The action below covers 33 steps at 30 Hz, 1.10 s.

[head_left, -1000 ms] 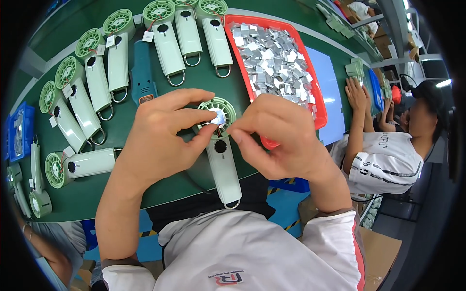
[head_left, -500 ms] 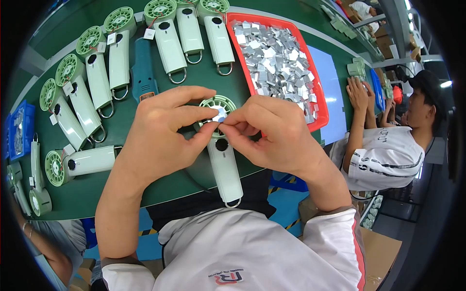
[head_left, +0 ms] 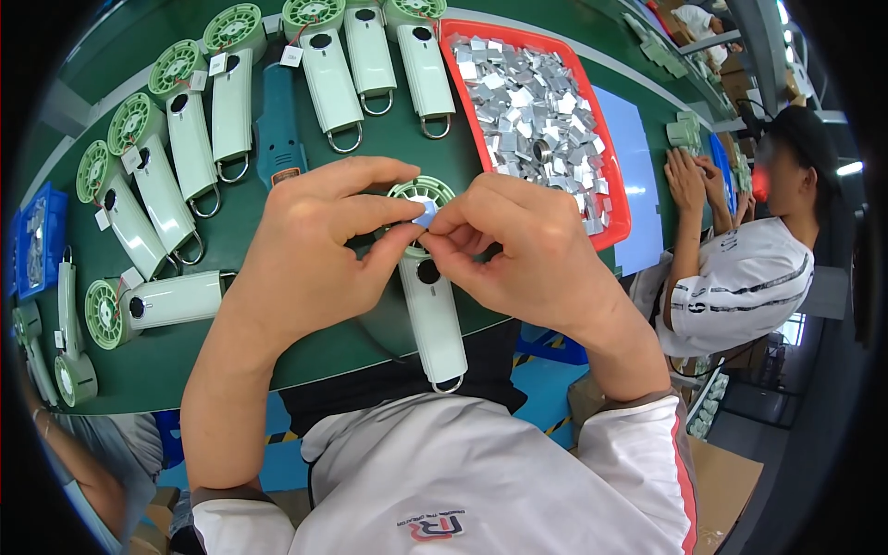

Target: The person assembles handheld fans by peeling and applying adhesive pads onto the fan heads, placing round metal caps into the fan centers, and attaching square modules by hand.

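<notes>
A pale green handheld fan lies in front of me, its round head pointing away and its metal loop toward me. Over the head, my left hand and my right hand meet fingertip to fingertip. Between their pinched thumbs and forefingers is a small shiny bluish-silver piece, partly hidden by the fingers. Whether it touches the fan head I cannot tell. Both hands cover part of the fan's head and the top of its handle.
Several similar fans with red wires and white tags lie in an arc at left and back. A teal power tool sits among them. The red tray at right holds many small silver pieces. A co-worker sits further right.
The view has shifted slightly, so the fans and tray appear displaced a little. Both hands keep their pinch over the fan head, with only small finger movement.
</notes>
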{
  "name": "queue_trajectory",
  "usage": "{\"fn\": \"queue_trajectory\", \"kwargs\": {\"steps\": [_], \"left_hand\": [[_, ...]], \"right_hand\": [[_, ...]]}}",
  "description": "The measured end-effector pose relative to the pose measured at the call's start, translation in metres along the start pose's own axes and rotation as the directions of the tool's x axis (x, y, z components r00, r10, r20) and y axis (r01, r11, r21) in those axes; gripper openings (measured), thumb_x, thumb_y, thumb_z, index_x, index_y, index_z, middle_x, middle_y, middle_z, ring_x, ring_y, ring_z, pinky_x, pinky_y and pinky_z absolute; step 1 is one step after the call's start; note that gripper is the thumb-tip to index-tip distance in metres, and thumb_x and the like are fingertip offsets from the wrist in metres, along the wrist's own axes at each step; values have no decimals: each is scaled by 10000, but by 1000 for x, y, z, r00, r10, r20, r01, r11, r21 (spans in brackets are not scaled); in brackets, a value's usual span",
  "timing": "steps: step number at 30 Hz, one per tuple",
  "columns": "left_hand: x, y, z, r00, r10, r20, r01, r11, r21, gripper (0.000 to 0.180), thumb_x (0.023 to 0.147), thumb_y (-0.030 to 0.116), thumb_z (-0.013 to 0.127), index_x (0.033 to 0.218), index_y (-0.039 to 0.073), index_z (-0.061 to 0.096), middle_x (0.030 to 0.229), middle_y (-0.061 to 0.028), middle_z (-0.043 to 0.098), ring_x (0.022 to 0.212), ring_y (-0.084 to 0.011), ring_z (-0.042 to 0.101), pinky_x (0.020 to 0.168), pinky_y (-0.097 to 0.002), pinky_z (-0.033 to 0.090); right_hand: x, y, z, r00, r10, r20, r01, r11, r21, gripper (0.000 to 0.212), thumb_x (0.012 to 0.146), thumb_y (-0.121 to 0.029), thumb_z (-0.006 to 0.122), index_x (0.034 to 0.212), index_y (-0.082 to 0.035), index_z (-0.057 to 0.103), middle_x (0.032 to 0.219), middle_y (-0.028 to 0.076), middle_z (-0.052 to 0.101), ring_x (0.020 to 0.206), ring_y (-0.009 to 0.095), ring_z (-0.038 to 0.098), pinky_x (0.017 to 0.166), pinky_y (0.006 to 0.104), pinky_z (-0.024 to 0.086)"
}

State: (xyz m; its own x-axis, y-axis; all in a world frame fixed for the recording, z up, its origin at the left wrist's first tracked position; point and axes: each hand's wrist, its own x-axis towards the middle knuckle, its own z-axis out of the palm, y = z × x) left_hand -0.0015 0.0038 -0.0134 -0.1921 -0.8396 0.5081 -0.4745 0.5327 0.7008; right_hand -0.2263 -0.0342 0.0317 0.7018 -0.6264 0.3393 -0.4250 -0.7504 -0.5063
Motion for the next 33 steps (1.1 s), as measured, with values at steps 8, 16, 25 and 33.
{"fn": "queue_trajectory", "kwargs": {"steps": [8,16,25,33], "left_hand": [[-4,0,-2,1000,27,4,-27,1000,6,254,777,-20,844,1024,41,853,1191,-143,817,1020,-305,801,858,-361,620],[-4,0,-5,999,49,-4,-49,999,2,229,807,-21,818,1028,28,852,1176,-147,818,998,-309,803,852,-361,621],[2,5,-6,1000,-2,15,2,1000,-9,219,810,-29,815,1020,22,851,1174,-157,818,993,-307,806,845,-358,630],[13,10,-2,997,-68,40,68,998,2,225,804,-34,809,1017,23,852,1177,-152,819,1001,-303,806,851,-360,626]], "right_hand": [[-1,-7,5,999,32,2,-32,998,-45,172,843,54,851,941,-2,720,828,62,690,704,154,762,600,277,631],[3,-14,6,996,77,41,-72,992,-106,171,862,59,841,932,0,696,834,61,671,715,172,764,609,282,633],[11,-3,-16,997,58,47,-57,998,-21,165,851,8,886,930,-17,744,838,72,714,704,185,754,595,291,602],[17,10,-25,990,-50,132,51,999,-6,207,819,-34,905,924,-39,727,853,88,672,708,269,711,601,368,566]]}}
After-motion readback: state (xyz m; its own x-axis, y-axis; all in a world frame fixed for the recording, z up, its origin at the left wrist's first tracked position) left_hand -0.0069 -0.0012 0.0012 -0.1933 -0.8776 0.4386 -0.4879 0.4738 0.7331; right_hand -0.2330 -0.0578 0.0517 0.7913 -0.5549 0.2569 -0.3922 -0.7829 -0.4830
